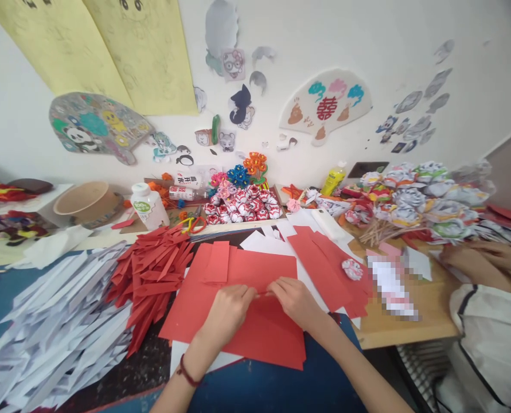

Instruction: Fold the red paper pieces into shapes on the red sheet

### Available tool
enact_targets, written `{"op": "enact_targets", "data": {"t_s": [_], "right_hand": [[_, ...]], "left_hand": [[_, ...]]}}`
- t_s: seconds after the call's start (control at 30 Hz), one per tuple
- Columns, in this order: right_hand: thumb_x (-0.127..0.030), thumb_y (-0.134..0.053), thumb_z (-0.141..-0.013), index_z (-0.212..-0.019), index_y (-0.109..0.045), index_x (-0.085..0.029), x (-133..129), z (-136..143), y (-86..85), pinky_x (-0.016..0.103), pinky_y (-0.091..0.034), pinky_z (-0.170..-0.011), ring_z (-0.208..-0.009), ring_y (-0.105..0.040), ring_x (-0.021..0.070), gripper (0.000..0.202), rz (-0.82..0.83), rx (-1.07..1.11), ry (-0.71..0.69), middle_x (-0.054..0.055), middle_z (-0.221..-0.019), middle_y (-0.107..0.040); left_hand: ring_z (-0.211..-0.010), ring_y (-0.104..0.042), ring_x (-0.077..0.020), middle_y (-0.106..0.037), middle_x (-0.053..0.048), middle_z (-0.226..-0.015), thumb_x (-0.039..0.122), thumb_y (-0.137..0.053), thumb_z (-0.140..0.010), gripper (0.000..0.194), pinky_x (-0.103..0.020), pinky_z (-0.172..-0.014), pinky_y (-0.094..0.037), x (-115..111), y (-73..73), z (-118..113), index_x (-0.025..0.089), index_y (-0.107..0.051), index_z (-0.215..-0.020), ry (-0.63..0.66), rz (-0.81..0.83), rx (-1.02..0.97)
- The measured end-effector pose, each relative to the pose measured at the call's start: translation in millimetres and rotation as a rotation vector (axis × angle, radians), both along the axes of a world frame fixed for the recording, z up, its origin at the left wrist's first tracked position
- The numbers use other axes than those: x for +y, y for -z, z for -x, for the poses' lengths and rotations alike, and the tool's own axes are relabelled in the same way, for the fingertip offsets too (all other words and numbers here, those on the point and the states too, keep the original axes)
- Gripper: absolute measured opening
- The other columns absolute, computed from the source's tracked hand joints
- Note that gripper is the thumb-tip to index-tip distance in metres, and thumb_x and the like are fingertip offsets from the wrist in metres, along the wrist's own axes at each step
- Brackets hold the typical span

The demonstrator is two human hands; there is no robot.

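- Pinching close together over the red sheets [268,335], the left hand [231,304] and the right hand [292,295] both have their fingers drawn in narrow, in the head view. Between them is a thin bit that looks like paper [262,293]; the fingers cover most of it, so its shape is hard to tell.
- The red sheets lie flat under both hands, with a small folded piece [216,264] on top, beyond the left hand.
- As for progress, much looks worked: white strips [66,338] and red strips [156,275] are heaped to the left, and red-and-white flowers [246,205] are bunched by the wall. One flower [352,269] sits apart on the right-hand sheets [318,264].
- The sheets look mostly unworked, and the bit in the fingers seems unfinished. How many more pieces are wanted cannot be told.
- Around the back stand a white bottle [147,206], a yellow bottle [334,179] and a bowl [85,201], with scissors [192,223] near the red strips. Paper bouquets [431,201] fill the far right.
- The red strips overlap the sheets' left side and hem in that edge; the right-hand sheets crowd the other. Another person's sleeve [491,338] is at the right, well apart from the hands.
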State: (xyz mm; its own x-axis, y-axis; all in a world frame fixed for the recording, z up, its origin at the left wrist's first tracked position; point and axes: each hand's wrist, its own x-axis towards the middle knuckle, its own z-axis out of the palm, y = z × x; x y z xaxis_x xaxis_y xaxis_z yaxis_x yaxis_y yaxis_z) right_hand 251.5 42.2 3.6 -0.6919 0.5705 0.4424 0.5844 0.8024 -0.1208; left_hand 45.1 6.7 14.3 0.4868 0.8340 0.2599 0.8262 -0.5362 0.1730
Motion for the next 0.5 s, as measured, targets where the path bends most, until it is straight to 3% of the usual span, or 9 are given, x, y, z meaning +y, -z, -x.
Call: {"op": "enact_targets", "data": {"t_s": [0.2,0.33,0.4,0.5], "right_hand": [[0.009,-0.030,-0.077,-0.081,-0.058,-0.016,-8.0,22.1,-14.1,0.028,-0.038,-0.059,-0.064,-0.051,0.0166,0.037,0.165,0.131,-0.001,0.004,-0.070,-0.058],[0.002,-0.033,-0.086,-0.088,-0.059,-0.017,-2.3,39.5,-12.8,0.029,-0.044,-0.064,-0.070,-0.059,0.0182,0.033,0.200,0.331,0.051,0.006,-0.077,-0.064],[-0.007,-0.037,-0.093,-0.098,-0.060,-0.019,2.4,42.1,-8.8,0.029,-0.048,-0.070,-0.079,-0.064,0.0189,0.026,0.276,0.442,0.129,0.007,-0.088,-0.068],[-0.021,-0.042,-0.098,-0.106,-0.060,-0.022,8.6,36.9,0.2,0.030,-0.051,-0.076,-0.088,-0.066,0.0193,0.020,0.447,0.514,0.210,0.006,-0.099,-0.069]], "left_hand": [[-0.069,-0.066,-0.0141,-0.069,-0.002,-0.078,-0.003,-0.040,-0.084,0.036,-0.021,-0.059,-0.043,-16.1,-5.4,21.2,0.020,-0.064,-0.100,-0.047,0.095,-0.181],[-0.071,-0.067,-0.0133,-0.072,-0.002,-0.079,-0.004,-0.038,-0.079,0.042,-0.020,-0.063,-0.046,-15.7,-11.5,53.7,0.020,-0.067,-0.097,-0.105,0.008,-0.153],[-0.079,-0.068,-0.0152,-0.073,-0.004,-0.090,-0.003,-0.039,-0.078,0.042,-0.022,-0.068,-0.047,-13.0,-20.9,79.6,0.020,-0.067,-0.099,-0.284,-0.127,-0.087],[-0.098,-0.064,-0.0232,-0.071,-0.009,-0.107,0.011,-0.048,-0.087,0.033,-0.031,-0.082,-0.046,-9.2,-40.0,113.9,0.018,-0.064,-0.115,-0.740,-0.342,0.032]]}}
